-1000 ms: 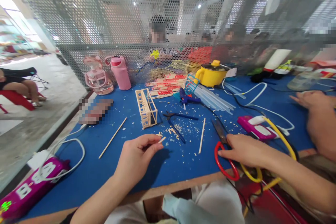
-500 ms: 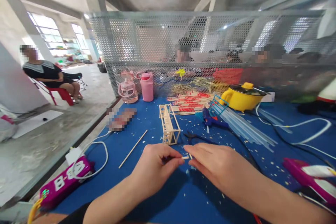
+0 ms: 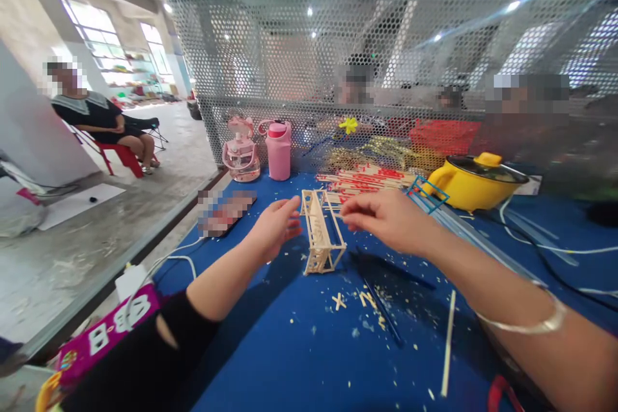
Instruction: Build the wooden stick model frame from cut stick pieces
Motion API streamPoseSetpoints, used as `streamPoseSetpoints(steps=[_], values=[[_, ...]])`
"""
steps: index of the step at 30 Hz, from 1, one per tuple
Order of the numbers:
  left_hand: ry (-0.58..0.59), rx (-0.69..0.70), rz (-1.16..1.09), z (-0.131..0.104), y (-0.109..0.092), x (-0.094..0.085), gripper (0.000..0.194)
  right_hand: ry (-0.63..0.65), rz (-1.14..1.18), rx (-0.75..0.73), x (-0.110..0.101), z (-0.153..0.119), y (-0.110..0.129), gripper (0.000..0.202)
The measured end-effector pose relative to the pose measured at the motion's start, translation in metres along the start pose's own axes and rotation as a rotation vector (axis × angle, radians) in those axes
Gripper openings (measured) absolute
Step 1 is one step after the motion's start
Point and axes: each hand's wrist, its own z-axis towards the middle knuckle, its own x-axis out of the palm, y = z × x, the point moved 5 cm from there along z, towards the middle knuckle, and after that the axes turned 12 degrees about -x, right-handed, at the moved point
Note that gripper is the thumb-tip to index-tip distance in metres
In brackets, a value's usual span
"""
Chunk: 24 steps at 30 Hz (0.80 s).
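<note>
A small open frame of thin wooden sticks (image 3: 318,228) stands on the blue table between my two hands. Just left of it is my left hand (image 3: 277,228), fingers apart and holding nothing. My right hand (image 3: 386,222) is at its right side, fingers bent towards the upper bar with a gap between thumb and forefinger; whether they touch the frame is unclear. Nearer to me lie an X-shaped piece of glued sticks (image 3: 339,301) and an N-shaped one (image 3: 367,299). Blue-handled pliers (image 3: 383,312) lie beside them, their jaws in shadow.
Bundled sticks with red wrappers (image 3: 362,180) lie at the back, beside a yellow pot (image 3: 476,183). Pink bottles (image 3: 278,154) stand before the perforated metal screen (image 3: 270,58). A phone (image 3: 229,212), a purple power strip (image 3: 111,328) and a loose stick (image 3: 449,344) are around.
Both hands have moved forward and apart, to either side of the stick frame. The short stick piece is no longer seen between my fingers. The view has shifted, and the glue gun is now hidden.
</note>
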Motion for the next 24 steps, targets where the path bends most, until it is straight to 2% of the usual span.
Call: streamPoseSetpoints(steps=[2, 4, 7, 11, 13, 19, 24], values=[[0.143, -0.139, -0.035, 0.017, 0.004, 0.01, 0.021, -0.043, 0.267, 0.108, 0.006, 0.016, -0.02, 0.008], [0.235, -0.21, -0.06, 0.019, 0.007, 0.015, 0.02, -0.085, 0.465, 0.188, 0.013, 0.025, -0.032, 0.002], [0.338, -0.286, -0.101, 0.003, 0.014, 0.008, 0.027, -0.087, 0.596, 0.233, 0.02, 0.024, -0.033, 0.002], [0.585, -0.408, -0.036, -0.028, 0.03, -0.009, 0.031, -0.019, 0.69, 0.225, 0.025, 0.011, -0.02, 0.009], [0.669, -0.433, 0.023, -0.038, 0.039, -0.015, 0.032, 0.005, 0.713, 0.226, 0.028, 0.006, -0.011, 0.018], [0.735, -0.49, 0.044, -0.051, 0.053, -0.012, 0.025, 0.161, 0.801, 0.344, 0.045, -0.003, 0.016, 0.013], [0.583, -0.537, -0.092, -0.05, 0.054, -0.011, 0.017, 0.198, 0.631, 0.304, 0.043, -0.001, 0.022, 0.016]])
